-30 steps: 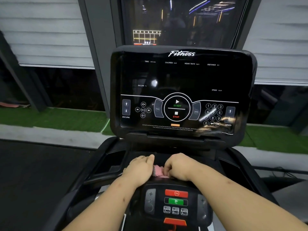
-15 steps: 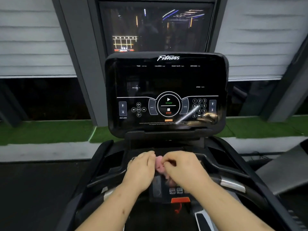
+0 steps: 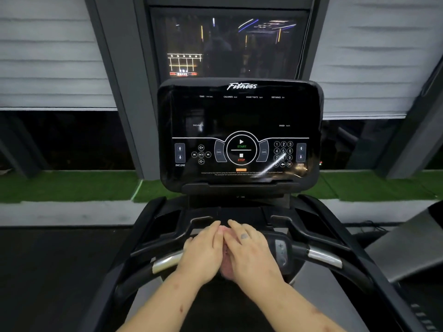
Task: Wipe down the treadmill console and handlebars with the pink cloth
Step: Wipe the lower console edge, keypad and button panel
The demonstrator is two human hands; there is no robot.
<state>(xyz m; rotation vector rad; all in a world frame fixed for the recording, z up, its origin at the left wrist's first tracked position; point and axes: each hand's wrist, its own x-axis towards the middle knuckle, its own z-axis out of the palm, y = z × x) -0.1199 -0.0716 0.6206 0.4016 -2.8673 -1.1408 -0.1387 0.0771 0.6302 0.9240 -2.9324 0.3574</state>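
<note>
Head view: my left hand (image 3: 203,250) and right hand (image 3: 249,252) lie flat, pressed together over the pink cloth (image 3: 226,267), pinning it to the centre handlebar (image 3: 321,256). Just right of my grip sits a button pad (image 3: 281,254); a sideways wipe risks pressing it. The console (image 3: 239,130) above looks unwiped.

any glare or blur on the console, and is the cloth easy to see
Head view: a bright streak of glare crosses the console at its lower right, over the keypad; the small print is soft; straight lines bow at the frame edges. The cloth is mostly hidden between the left hand and right hand.
</note>
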